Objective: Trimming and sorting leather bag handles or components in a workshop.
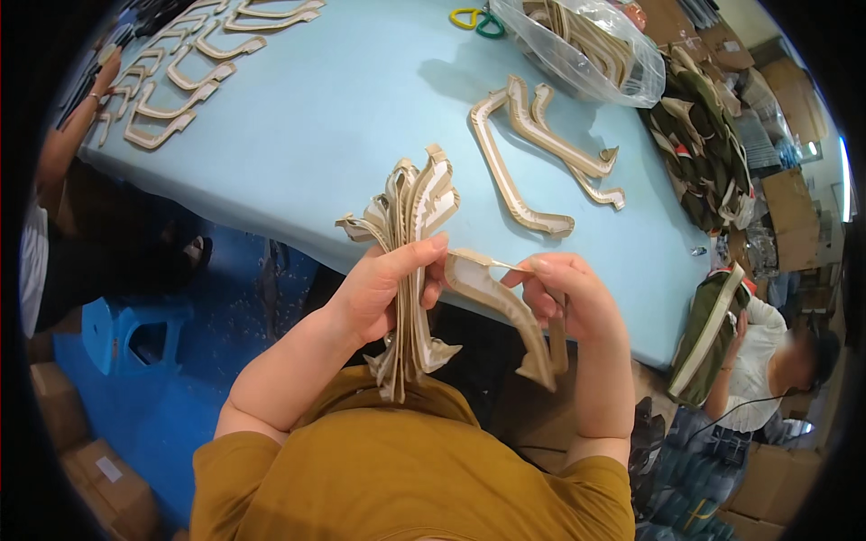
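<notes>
My left hand [390,284] is closed round the middle of an upright bundle of curved beige fabric strips [410,216] with white facings, whose ends fan out above and below the fist. A single curved fabric strip [496,296] hangs between my two hands, its upper end by my left fingertips. My right hand [568,293] pinches a thin pale end at the top of this strip, while its lower part droops beside my right palm. What lies inside the right fingers is partly hidden. Three more curved strips [516,185] lie on the table just beyond my hands.
A clear plastic bag [586,54] of strips and yellow-and-green-handled scissors [478,20] lie at the far side of the blue table [343,117]. Rows of strips [171,99] lie far left, near another person's arm [81,126]. A blue stool [135,334] stands left; another person [767,361] sits right.
</notes>
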Demonstrator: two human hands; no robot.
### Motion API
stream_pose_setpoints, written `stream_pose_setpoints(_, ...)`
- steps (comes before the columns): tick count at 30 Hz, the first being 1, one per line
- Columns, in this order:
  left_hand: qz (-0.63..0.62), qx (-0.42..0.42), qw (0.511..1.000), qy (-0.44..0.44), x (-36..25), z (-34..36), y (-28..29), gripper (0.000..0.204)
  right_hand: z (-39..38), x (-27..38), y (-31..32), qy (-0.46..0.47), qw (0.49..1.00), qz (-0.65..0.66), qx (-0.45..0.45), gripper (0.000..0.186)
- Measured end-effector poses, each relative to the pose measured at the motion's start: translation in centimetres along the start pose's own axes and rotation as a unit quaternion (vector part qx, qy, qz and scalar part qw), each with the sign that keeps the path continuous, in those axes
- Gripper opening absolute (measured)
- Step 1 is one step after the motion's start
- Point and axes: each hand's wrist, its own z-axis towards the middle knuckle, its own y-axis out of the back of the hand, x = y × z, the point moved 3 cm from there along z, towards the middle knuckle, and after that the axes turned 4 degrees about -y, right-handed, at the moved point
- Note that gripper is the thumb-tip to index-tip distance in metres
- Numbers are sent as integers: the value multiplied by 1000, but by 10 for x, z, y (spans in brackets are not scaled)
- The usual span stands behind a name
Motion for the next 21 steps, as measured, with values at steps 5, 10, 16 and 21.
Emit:
stream_pose_setpoints(5, 38, -29, 999, 8, 0, -1, 4, 22, 9, -4, -4, -71, 990, 10, -120, 42)
stream_pose_setpoints(10, -13, -25, 997, 74, 2, 0, 3, 19, 17, -8, -6, -47, 998, -31, -41, 44)
stream_pose_setpoints(16, -15, -5, 997, 74, 4, -7, -2, 19, 21, -11, -5, -37, 998, -7, -51, 40)
stream_pose_setpoints(21, 191, 11, 968, -161, 3, -8, -6, 30, 13, 5, -12, 122, 981, -134, -69, 36)
